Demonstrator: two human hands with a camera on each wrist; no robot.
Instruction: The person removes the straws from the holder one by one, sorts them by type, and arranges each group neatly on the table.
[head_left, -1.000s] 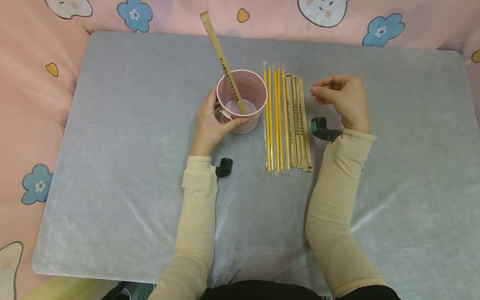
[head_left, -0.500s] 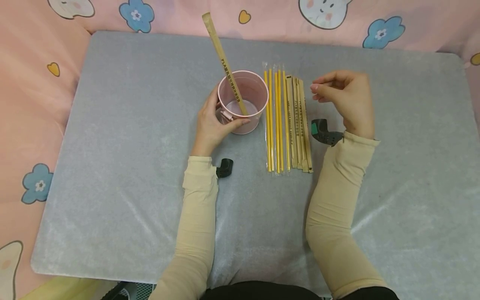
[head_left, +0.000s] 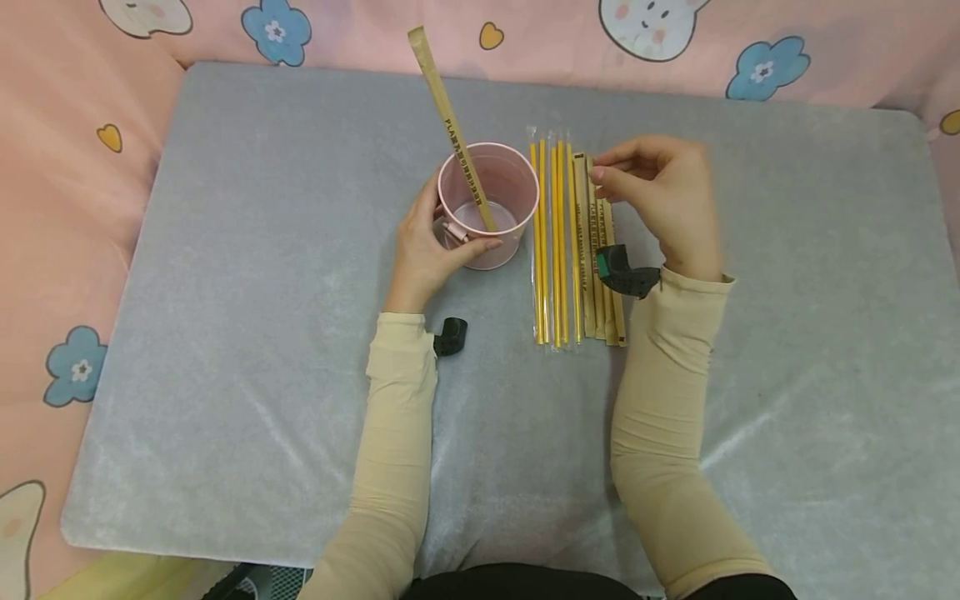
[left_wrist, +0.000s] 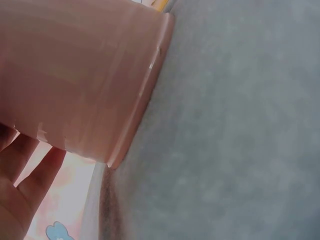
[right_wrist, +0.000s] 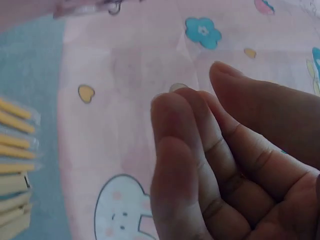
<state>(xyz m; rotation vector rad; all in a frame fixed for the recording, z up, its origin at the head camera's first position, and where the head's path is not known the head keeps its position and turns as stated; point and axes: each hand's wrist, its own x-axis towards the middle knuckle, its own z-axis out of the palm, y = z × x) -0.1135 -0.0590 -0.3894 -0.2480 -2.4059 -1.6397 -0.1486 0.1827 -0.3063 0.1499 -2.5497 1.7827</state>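
My left hand grips a pink cup by its side, thumb at the near edge and fingers round the far left. A straw in a brown paper wrapper leans in the cup, its upper end sticking far out. In the left wrist view, the cup's wall fills the upper left and its base meets the grey cloth. My right hand hovers over the top of the paper-wrapped straws. Its fingers are loosely bent with the thumb apart, and the right wrist view shows nothing held between them.
Yellow straws in clear plastic lie in a row beside the paper-wrapped ones, just right of the cup. Grey cloth covers the table. A pink patterned curtain rises along the back and left edges.
My right hand has moved left from beside the straws to over their top ends. My left hand, the cup and the straw in it hold still.
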